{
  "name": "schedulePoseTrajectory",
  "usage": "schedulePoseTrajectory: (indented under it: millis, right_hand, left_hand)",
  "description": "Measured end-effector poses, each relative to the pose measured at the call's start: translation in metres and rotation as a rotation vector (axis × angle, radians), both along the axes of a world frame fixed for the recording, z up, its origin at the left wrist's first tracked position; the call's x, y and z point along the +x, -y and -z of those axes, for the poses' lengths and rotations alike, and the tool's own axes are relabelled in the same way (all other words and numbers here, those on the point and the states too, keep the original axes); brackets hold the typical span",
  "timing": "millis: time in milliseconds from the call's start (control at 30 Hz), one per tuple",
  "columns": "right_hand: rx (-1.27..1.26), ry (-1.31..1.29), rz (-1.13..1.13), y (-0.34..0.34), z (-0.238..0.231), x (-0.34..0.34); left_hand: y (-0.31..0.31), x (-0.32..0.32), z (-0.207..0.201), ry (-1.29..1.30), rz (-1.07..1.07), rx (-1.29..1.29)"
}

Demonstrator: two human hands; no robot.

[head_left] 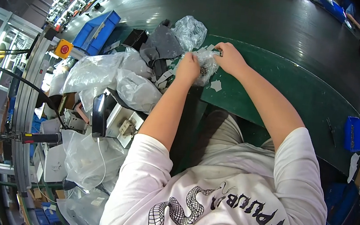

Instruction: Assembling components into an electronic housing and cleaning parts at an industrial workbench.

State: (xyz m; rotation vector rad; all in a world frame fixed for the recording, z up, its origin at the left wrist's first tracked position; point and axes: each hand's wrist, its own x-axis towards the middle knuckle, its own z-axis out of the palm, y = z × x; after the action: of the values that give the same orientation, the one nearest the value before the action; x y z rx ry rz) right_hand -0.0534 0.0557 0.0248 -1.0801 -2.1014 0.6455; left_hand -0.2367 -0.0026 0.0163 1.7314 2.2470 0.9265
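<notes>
Between my hands is a clear plastic bag [208, 66] with small dark and metallic pieces inside, too small to name. My left hand [188, 67] is closed on the bag's left side, its fingers pinched. On the far right edge, my right hand [229, 58] also grips the bag with bent fingers. Its upper part looks gathered, with whitish bits along the top. A torn white scrap [216, 86] lies on the green table just below the bag. Left of my left hand are a grey cloth [163, 41] and a crumpled clear bag [189, 31].
Plastic bags [93, 71] are heaped to my left, beside an open blue bin [96, 32] and a red emergency button [64, 49]. A phone-like black device [99, 115] stands by a white box. At far right sits a small blue tray [353, 134] on the green table [276, 85].
</notes>
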Motion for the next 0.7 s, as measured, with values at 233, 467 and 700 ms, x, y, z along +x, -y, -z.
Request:
schedulePoseTrajectory:
  millis: [233,467,700]
  right_hand:
    - [0.112,0.117,-0.204,0.011,0.002,0.021]
    - [0.154,0.321,-0.294,0.006,0.012,0.015]
    - [-0.049,0.199,-0.196,0.013,-0.012,0.023]
  left_hand:
    - [0.032,0.016,-0.029,-0.351,0.073,0.388]
    - [0.092,0.030,-0.028,-0.433,0.321,0.227]
    - [0.099,0.036,-0.022,-0.408,0.392,0.183]
